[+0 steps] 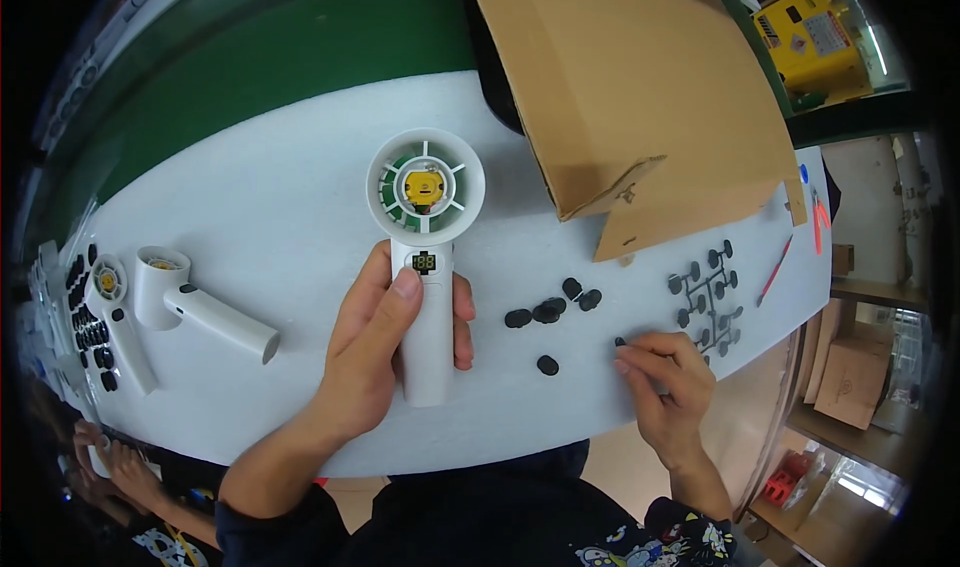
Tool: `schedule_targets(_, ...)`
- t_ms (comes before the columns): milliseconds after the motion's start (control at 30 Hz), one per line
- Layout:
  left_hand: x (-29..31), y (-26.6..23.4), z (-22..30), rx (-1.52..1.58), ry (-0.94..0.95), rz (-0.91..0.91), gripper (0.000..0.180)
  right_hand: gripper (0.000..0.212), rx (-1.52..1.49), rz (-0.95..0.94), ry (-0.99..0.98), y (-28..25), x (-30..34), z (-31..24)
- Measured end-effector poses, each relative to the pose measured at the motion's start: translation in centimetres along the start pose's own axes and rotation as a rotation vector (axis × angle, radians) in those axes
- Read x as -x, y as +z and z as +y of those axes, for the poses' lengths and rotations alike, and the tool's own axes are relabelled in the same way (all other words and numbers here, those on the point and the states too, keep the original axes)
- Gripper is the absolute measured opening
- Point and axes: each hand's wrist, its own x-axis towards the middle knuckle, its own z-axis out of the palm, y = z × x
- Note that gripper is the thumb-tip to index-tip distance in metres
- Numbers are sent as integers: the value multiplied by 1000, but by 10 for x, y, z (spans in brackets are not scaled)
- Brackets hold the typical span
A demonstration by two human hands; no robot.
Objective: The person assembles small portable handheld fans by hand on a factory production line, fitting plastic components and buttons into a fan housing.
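Note:
My left hand [375, 342] is wrapped round the white handle of a handheld fan [428, 337], held upright over the table. Its round head shows a yellow motor centre and green board inside white spokes, and a small dark display window sits below the head. My right hand [665, 382] pinches a small black oval cap [619, 342] between thumb and fingertips, just above the tabletop. Between the hands lie several loose black caps [547, 311]. Right of them rests a dark moulded sprue [712, 292] with caps still attached, partly behind my right hand.
Two more white fan bodies [215, 312] [120, 337] lie at the left, beside rows of black pieces [92, 332]. A big cardboard box [640, 87] stands at the back right. Red-handled pliers [818, 227] and a red pen-like tool [775, 270] lie at the right edge. Another person's hands [125, 472] work at lower left.

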Motion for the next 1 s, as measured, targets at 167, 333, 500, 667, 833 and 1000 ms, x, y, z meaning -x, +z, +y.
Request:
schedule_targets(167,-1,-1,-1,8,-7,5,36,20,68,80,11,6,-1,-1)
schedule_targets(333,0,-2,2,27,-4,-4,34,24,233,71,-139,8,-5,0)
schedule_targets(500,3,5,-1,75,-8,-67,29,19,177,66,-146,4,-11,3)
schedule_targets(667,9,9,-4,-22,-17,-103,30,26,-36,127,-456,28,-53,-45)
schedule_targets(833,11,6,-11,-74,33,-117,31,29,-45,167,-721,60,-88,-52)
schedule_targets(1000,11,3,-3,-105,-27,-149,32,27,27,163,-763,62,-87,-49)
